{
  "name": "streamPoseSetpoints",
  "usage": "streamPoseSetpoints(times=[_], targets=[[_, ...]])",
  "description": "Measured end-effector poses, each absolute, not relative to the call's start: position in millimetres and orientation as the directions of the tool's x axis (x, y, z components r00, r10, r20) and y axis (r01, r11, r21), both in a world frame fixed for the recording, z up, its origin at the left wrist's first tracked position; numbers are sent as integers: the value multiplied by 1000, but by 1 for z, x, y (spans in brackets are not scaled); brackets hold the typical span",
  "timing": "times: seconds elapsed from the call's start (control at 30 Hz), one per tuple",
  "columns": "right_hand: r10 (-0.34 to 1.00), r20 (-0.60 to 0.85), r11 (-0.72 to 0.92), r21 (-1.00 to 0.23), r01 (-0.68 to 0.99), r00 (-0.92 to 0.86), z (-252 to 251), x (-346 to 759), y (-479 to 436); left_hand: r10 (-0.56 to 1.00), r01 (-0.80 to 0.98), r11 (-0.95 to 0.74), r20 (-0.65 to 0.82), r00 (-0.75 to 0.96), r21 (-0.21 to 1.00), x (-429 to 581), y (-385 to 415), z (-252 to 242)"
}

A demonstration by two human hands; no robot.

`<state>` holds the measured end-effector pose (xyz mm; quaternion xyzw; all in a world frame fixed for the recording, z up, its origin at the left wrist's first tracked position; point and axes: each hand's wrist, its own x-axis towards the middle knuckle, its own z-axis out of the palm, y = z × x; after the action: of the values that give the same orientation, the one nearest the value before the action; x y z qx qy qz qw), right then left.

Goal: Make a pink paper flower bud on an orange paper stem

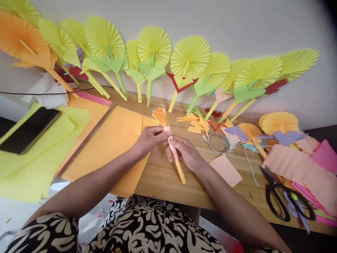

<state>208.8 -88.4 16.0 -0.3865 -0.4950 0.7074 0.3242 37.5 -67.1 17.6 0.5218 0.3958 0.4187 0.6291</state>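
Note:
Both my hands grip a small paper fan (180, 172) with a rolled orange stick as its handle. Its pleated orange head (159, 115) is bunched together at the top, with white string looped about it. A pink paper strip (173, 150) lies around the upper stick. My left hand (152, 138) pinches the strip just below the pleats, thumb on top. Lower down, my right hand (185, 151) closes around the strip and stick from the right. Fingers cover part of the strip. The stick's lower end points toward me over the wooden table (158, 179).
Finished green paper fans (190, 56) lean along the wall. Left lie orange sheets (105, 140), green paper (68, 140) and a phone (30, 130). Right are a tape roll (218, 142), a pink paper piece (225, 170), white string (251, 165), black scissors (280, 196) and paper scraps (302, 167).

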Motion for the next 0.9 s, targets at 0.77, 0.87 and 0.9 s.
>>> streamPoseSetpoints(times=[0.77, 0.87, 0.9], targets=[[802, -220, -366, -915, -166, -555, -5, 210, -101, 953, -163, 149, -98, 285, 975, 29, -57, 12], [822, -213, -350, -921, -172, -528, -5, 209, -100, 921, -106, 154, -104, 374, 982, 33, -62, 12], [827, -216, -351, -920, -176, -518, -5, 209, -100, 901, -93, 166, -113, 418, 982, 34, -63, 12]])
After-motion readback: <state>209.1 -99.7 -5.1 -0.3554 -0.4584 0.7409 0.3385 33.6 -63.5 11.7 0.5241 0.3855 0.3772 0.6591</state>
